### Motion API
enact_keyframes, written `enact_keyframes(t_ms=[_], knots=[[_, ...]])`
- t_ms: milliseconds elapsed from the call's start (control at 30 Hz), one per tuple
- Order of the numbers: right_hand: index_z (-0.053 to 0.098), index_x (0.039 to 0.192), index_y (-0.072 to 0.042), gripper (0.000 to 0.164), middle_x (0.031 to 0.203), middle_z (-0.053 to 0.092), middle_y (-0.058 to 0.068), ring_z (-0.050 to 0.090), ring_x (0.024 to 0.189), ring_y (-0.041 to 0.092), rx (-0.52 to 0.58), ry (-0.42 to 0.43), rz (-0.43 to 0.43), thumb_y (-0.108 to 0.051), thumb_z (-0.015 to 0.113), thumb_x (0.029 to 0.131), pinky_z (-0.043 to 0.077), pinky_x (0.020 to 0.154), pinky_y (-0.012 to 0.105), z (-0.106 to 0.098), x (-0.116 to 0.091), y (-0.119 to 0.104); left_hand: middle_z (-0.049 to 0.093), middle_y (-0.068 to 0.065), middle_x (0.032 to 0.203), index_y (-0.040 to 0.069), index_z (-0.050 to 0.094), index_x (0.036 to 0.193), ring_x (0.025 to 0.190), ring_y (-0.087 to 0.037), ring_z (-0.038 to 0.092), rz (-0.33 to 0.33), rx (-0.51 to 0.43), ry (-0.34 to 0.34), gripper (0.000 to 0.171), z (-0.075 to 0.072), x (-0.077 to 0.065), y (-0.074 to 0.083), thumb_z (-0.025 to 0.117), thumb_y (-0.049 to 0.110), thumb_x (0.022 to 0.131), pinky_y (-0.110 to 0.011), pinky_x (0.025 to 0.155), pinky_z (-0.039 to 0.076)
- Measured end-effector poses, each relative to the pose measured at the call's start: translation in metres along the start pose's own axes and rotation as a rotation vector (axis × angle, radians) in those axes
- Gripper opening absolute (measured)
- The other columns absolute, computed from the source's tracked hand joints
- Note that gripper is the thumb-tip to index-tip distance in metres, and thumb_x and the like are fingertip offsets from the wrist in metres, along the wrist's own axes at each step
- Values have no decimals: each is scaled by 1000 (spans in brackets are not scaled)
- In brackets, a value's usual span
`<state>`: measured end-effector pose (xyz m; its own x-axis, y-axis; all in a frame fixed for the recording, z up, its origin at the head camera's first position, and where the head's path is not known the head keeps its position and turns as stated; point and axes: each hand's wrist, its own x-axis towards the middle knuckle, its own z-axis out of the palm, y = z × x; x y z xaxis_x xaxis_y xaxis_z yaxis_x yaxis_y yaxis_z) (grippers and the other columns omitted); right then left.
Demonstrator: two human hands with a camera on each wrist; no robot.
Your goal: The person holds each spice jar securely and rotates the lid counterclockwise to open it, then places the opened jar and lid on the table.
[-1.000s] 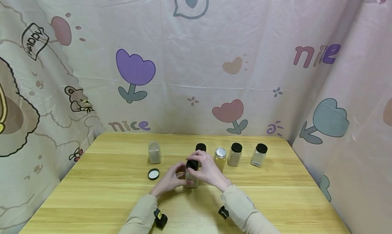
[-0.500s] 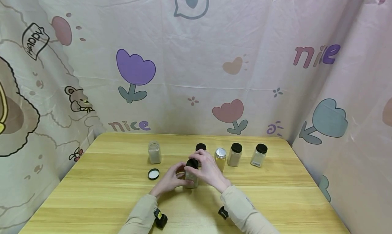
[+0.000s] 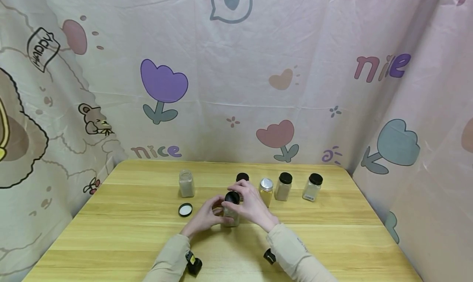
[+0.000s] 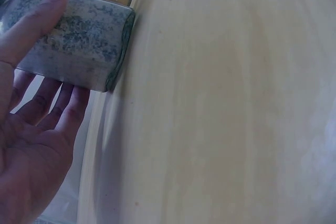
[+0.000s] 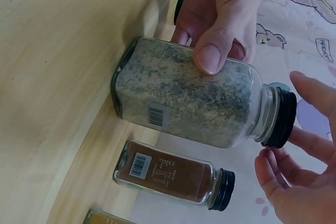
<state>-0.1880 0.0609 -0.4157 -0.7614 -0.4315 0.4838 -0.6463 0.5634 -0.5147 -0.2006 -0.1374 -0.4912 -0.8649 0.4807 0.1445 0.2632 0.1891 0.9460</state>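
Observation:
A glass spice jar (image 5: 184,95) with speckled grey-green contents stands upright on the table, wearing a black screw lid (image 5: 283,119). Around its body curls my left hand (image 3: 205,215); in the left wrist view the thumb (image 4: 39,22) lies across the glass and the other fingers are behind. My right hand (image 3: 252,204) is at the top, its fingers and thumb curled about the lid's rim. Just behind stands a jar with brown contents (image 5: 168,174), mostly hidden by the right hand in the head view.
To the left are an uncapped jar (image 3: 186,185) and a black lid (image 3: 185,209) lying white inside up. Rightward stand a silver-capped yellow jar (image 3: 265,191) and two black-capped jars, one beige (image 3: 283,189), one pale (image 3: 311,191). A patterned cloth (image 3: 236,68) hangs behind the table.
The fingers of my right hand have shifted slightly around the lid. My left hand and the jar stay in place.

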Motion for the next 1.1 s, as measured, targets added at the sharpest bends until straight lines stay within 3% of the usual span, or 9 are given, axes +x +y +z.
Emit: enact_keyframes(t_ms=[133, 367, 533, 700, 800, 967, 1100], knots=[[74, 112, -4, 36, 108, 69, 7, 64, 102, 22, -12, 10, -11, -22, 84, 83, 57, 85, 32, 0, 0, 0, 63, -13, 129, 6, 56, 126, 124, -25, 60, 7, 4, 5, 53, 0, 0, 0, 84, 14, 82, -36, 112, 51], [72, 117, -5, 33, 116, 68, 9, 61, 110, 25, 40, -63, -46, -10, 77, 84, 54, 93, 41, -3, -1, 1, 64, -13, 128, 5, 59, 123, 126, -31, 59, 2, 24, 23, 51, 1, 1, 0, 85, 13, 80, -41, 112, 50], [72, 117, -6, 37, 116, 67, 8, 60, 110, 24, 26, -32, -17, -21, 81, 85, 54, 93, 40, -1, -1, 2, 62, -12, 130, 6, 57, 126, 124, -19, 60, -9, -5, 5, 53, 0, 0, 0, 84, 14, 81, -38, 115, 48], [73, 112, -3, 44, 103, 65, 5, 59, 92, 17, -30, 28, 15, -31, 85, 81, 51, 77, 27, 3, 0, 2, 60, -11, 130, 6, 56, 127, 121, -8, 60, 0, -15, -6, 53, -1, 0, 0, 84, 14, 82, -37, 116, 46], [74, 111, -3, 41, 102, 66, 5, 60, 91, 17, -39, 23, 16, -30, 84, 82, 50, 76, 26, 3, 0, 2, 61, -11, 129, 7, 57, 125, 122, -13, 60, 2, -6, -4, 52, -1, -1, 0, 84, 14, 82, -36, 115, 48], [73, 116, -3, 34, 112, 68, 8, 60, 106, 23, -8, -36, -14, -16, 79, 85, 54, 89, 37, 1, 0, 1, 62, -16, 130, 3, 56, 127, 127, -32, 58, 11, 4, 9, 54, 0, 1, -2, 84, 12, 81, -42, 114, 48], [71, 119, -4, 37, 117, 66, 8, 59, 110, 24, 2, -55, -31, -15, 78, 85, 53, 93, 40, -1, -1, 0, 62, -17, 130, 1, 56, 128, 126, -27, 59, 18, 9, 8, 54, 0, 1, -2, 83, 12, 82, -43, 115, 47]])
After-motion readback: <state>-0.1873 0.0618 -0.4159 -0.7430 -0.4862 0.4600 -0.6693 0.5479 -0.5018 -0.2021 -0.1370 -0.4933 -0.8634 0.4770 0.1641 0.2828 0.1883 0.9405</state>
